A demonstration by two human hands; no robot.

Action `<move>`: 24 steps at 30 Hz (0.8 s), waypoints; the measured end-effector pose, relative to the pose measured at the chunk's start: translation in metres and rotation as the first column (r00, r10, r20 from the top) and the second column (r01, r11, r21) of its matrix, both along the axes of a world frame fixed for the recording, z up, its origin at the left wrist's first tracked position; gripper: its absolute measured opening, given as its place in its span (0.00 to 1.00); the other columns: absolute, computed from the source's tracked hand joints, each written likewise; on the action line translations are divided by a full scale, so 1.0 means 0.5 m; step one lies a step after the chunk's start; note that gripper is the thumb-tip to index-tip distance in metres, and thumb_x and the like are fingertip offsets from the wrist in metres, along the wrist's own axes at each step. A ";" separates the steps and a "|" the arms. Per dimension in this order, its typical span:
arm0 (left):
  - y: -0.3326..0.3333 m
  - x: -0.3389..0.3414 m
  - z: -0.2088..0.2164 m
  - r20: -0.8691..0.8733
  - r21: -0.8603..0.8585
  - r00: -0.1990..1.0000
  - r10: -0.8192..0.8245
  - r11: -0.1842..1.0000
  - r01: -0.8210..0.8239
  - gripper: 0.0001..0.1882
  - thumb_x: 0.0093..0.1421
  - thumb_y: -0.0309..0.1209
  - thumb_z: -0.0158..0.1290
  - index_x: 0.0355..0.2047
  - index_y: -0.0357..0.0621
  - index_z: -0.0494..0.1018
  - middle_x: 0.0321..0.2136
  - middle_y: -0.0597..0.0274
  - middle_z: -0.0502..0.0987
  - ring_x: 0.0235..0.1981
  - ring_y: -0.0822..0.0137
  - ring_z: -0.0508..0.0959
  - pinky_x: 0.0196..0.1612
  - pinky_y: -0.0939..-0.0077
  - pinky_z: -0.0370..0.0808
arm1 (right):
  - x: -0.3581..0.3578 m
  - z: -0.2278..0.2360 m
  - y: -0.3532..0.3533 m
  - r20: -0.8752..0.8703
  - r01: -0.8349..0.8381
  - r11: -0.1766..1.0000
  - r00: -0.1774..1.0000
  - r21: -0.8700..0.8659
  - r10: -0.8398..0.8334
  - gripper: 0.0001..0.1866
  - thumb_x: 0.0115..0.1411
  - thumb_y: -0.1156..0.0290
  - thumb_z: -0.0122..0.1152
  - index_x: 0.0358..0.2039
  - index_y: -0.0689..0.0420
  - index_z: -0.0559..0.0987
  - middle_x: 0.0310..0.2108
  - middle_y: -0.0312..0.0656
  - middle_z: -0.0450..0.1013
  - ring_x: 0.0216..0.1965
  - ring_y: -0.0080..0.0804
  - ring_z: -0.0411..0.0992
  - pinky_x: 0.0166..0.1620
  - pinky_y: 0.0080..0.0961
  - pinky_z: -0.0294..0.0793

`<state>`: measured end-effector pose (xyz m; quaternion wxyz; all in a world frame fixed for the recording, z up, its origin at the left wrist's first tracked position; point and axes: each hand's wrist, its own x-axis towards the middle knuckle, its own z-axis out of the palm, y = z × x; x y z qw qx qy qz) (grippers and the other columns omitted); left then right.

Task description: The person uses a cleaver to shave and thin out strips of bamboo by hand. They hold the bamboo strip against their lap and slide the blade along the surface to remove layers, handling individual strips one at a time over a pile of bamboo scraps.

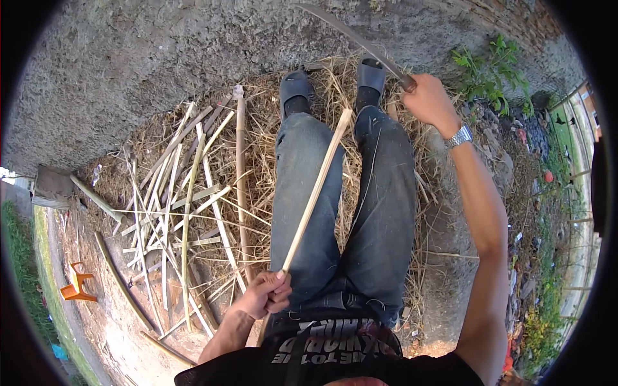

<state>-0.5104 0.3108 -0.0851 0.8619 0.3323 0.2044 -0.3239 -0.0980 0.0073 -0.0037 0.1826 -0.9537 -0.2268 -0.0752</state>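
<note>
Pale bamboo strip (315, 193) slants over jeans (299, 174), left hand (265, 294) clenched round it, seemingly for steadiness; right hand (430, 104), well apart, grips a machete (362, 41)

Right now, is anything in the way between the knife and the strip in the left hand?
Nothing visible stands between the knife in the right hand and the pale strip in the left hand. The right sandal shows behind that gap, apparently lower down; one view cannot settle depth.
</note>
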 end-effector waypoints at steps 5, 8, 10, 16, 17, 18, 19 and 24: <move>0.008 0.000 -0.007 -0.003 -0.055 0.999 0.037 0.998 -0.037 0.26 0.75 0.50 0.44 0.21 0.51 0.58 0.16 0.75 0.50 0.14 0.80 0.47 0.17 0.79 0.41 | -0.088 0.027 -0.001 -0.114 0.017 0.987 0.993 0.158 0.001 0.15 0.51 0.65 0.66 0.23 0.66 0.75 0.17 0.51 0.70 0.22 0.51 0.72 0.31 0.45 0.69; 0.020 0.040 0.005 0.055 -0.103 0.998 0.012 0.995 -0.006 0.25 0.74 0.51 0.44 0.22 0.52 0.60 0.14 0.75 0.52 0.13 0.79 0.47 0.15 0.79 0.43 | -0.168 0.076 0.033 -0.174 0.068 0.980 0.984 0.185 -0.036 0.18 0.53 0.63 0.73 0.24 0.65 0.75 0.18 0.42 0.72 0.22 0.35 0.75 0.28 0.35 0.70; 0.021 0.076 0.019 0.157 -0.155 0.982 0.105 0.985 -0.081 0.24 0.76 0.50 0.42 0.24 0.50 0.61 0.15 0.74 0.53 0.13 0.79 0.48 0.15 0.80 0.43 | -0.209 0.092 0.061 -0.496 0.087 0.872 0.847 0.481 0.189 0.18 0.58 0.62 0.72 0.26 0.63 0.77 0.20 0.38 0.75 0.25 0.26 0.78 0.27 0.26 0.73; 0.110 0.265 0.225 0.957 -0.153 0.025 0.289 0.576 -0.803 0.17 0.77 0.41 0.41 0.42 0.43 0.73 0.23 0.67 0.73 0.15 0.79 0.67 0.12 0.83 0.67 | -0.306 0.118 0.112 -0.526 0.057 0.668 0.668 0.742 0.527 0.20 0.61 0.59 0.72 0.36 0.66 0.80 0.31 0.42 0.80 0.28 0.24 0.79 0.27 0.21 0.78; 0.117 0.276 0.289 0.918 -0.287 -0.085 0.387 0.503 -0.815 0.16 0.76 0.41 0.44 0.42 0.41 0.73 0.29 0.62 0.75 0.19 0.76 0.70 0.15 0.81 0.71 | -0.320 0.126 0.118 -0.533 0.092 0.613 0.605 0.785 0.591 0.21 0.62 0.59 0.72 0.38 0.67 0.81 0.35 0.44 0.80 0.29 0.24 0.80 0.28 0.21 0.79; 0.123 0.274 0.340 0.878 -0.390 -0.156 0.452 0.488 -0.781 0.15 0.76 0.40 0.44 0.43 0.39 0.72 0.34 0.60 0.75 0.23 0.73 0.71 0.19 0.82 0.71 | -0.331 0.134 0.120 -0.525 0.076 0.610 0.600 0.788 0.604 0.21 0.62 0.59 0.72 0.38 0.67 0.81 0.35 0.44 0.80 0.29 0.24 0.80 0.28 0.21 0.79; 0.137 0.266 0.374 0.858 -0.460 -0.191 0.478 0.546 -0.701 0.14 0.76 0.38 0.44 0.45 0.39 0.70 0.34 0.60 0.74 0.28 0.72 0.70 0.26 0.82 0.71 | -0.340 0.137 0.124 -0.515 0.110 0.572 0.595 0.813 0.617 0.21 0.62 0.59 0.73 0.40 0.68 0.81 0.38 0.46 0.80 0.30 0.25 0.80 0.28 0.21 0.80; 0.042 0.315 0.343 0.806 -0.544 -0.324 0.495 0.406 -0.734 0.13 0.77 0.38 0.41 0.50 0.42 0.68 0.47 0.55 0.74 0.50 0.57 0.72 0.59 0.60 0.70 | -0.363 0.109 0.145 -0.331 0.107 0.375 0.722 0.921 0.607 0.23 0.61 0.65 0.73 0.49 0.70 0.79 0.49 0.57 0.78 0.32 0.25 0.80 0.27 0.21 0.80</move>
